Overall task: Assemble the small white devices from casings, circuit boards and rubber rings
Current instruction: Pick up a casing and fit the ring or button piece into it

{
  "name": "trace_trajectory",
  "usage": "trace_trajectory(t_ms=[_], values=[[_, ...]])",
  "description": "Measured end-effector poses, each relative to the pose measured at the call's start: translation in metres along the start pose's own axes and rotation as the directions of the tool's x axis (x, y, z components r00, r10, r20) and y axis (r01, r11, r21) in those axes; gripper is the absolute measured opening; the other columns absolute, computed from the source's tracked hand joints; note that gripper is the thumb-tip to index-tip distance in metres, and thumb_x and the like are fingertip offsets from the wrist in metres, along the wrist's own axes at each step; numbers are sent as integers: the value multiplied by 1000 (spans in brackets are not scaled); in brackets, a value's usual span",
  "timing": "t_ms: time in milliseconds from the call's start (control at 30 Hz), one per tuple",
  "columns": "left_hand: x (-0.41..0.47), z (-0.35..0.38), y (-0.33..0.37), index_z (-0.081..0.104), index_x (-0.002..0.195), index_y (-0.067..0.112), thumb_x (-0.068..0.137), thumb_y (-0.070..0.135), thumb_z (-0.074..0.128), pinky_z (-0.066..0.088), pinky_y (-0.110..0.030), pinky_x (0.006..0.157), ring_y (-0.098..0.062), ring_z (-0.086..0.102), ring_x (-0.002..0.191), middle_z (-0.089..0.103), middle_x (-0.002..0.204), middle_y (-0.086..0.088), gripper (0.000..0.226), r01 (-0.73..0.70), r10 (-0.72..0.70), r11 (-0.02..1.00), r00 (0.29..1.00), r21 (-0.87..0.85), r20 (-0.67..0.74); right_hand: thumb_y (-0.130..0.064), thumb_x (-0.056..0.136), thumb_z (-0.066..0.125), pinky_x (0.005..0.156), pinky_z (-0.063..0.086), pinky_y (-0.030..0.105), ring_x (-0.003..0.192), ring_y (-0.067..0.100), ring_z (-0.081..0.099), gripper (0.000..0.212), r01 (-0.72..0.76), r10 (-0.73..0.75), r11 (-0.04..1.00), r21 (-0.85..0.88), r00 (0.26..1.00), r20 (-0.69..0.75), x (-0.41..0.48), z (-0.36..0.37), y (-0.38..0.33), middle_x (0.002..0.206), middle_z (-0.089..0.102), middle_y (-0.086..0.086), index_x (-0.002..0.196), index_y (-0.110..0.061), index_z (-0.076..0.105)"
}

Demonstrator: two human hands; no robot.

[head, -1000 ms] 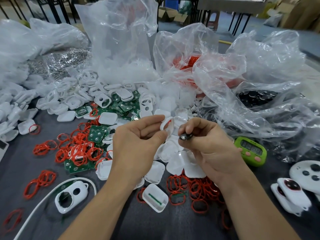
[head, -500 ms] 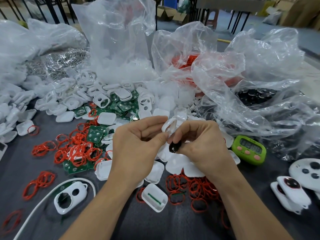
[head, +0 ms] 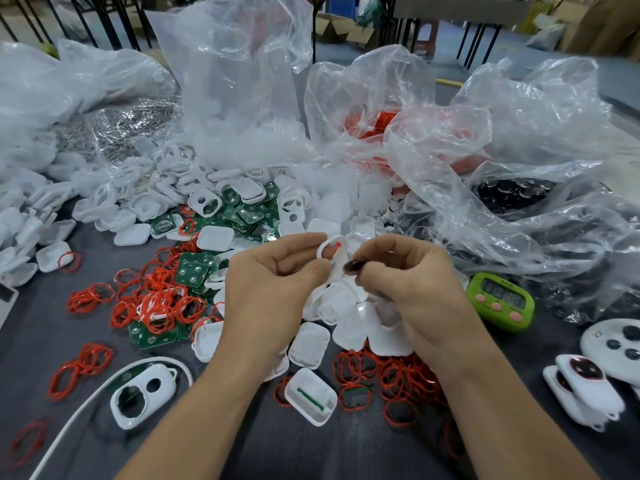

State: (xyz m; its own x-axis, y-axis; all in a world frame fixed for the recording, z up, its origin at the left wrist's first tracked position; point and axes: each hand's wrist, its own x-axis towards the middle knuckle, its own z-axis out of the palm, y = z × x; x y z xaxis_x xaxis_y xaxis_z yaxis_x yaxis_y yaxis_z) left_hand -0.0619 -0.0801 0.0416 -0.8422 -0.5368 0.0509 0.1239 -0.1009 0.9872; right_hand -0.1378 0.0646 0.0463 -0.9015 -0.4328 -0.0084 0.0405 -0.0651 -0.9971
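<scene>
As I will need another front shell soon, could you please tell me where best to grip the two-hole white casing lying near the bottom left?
Pinch the two-hole casing across its long outer edges, coming down from above. It lies flat and face up, and both long sides seem free. The holes leave little solid middle to hold.

The grey table (head: 41,344) carries casings (head: 310,344), red rings (head: 391,379) and circuit boards (head: 192,273).
</scene>
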Motion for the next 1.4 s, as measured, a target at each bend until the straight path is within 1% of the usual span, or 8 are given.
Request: trace_trajectory(t_ms=[67,200,367,500,733,967,1133,1400], values=[[1,-1,0,81,98,17,86,-4,75,60,-21,70,-19,78,86,81,89,-4,25,46,-46,999,999,-14,6,6,82,75,58,52,34,65,22,64,24,-30,32,998,51,999,-27,0,0,-3,83,76,20,74,-16,80],[3,-1,-1,81,99,14,88,-3,73,61,-23,66,-22,78,83,81,89,-7,21,108,-108,994,994,-2,30,-5,83,80,62,55,23,63,13,68,16,41,-43,999,-25,992,-119,-1,0,-4,77,79,8,80,-20,84],[2,1,-1,82,98,13,89,-5,71,59,-21,62,-17,76,74,80,86,-10,23,109,-110,994,991,11,72,-19,79,87,71,62,49,75,30,74,19,133,-190,952,-275,963,-190,-6,8,0,75,78,-2,82,-37,83],[0,1,-2,83,93,15,88,-8,70,58,-21,61,-16,76,72,80,84,-12,27,94,-94,996,991,12,93,-19,74,90,57,56,28,60,13,68,20,133,-209,941,-310,951,-227,-8,12,2,67,75,-10,79,-37,82],[1,0,-5,84,91,20,86,-5,73,59,-29,64,-28,68,73,79,83,-14,28,83,-86,996,992,31,93,-21,73,92,57,59,37,59,18,69,16,82,-179,952,-296,930,-320,-9,17,3,62,73,-8,70,-31,79],[1,2,-8,84,87,22,70,12,74,60,-40,74,-27,75,77,79,83,-12,22,100,-102,994,993,42,55,-33,68,94,49,48,19,52,2,61,21,60,-195,925,-376,923,-332,-7,19,9,61,70,-11,67,-26,74],[-1,0,-6,84,85,27,71,15,75,59,-25,65,-19,78,74,80,79,-5,21,21,-24,996,999,84,36,-19,80,86,57,48,25,54,5,63,11,-24,-18,980,-199,979,-204,-3,19,10,66,73,-3,77,-23,76],[-2,2,-7,84,82,32,67,17,76,63,-34,65,-21,78,71,79,74,-2,23,5,-7,985,1000,170,9,-17,80,84,53,53,20,57,7,69,16,48,-139,943,-328,956,-259,-7,23,11,61,72,-9,69,-24,75]])
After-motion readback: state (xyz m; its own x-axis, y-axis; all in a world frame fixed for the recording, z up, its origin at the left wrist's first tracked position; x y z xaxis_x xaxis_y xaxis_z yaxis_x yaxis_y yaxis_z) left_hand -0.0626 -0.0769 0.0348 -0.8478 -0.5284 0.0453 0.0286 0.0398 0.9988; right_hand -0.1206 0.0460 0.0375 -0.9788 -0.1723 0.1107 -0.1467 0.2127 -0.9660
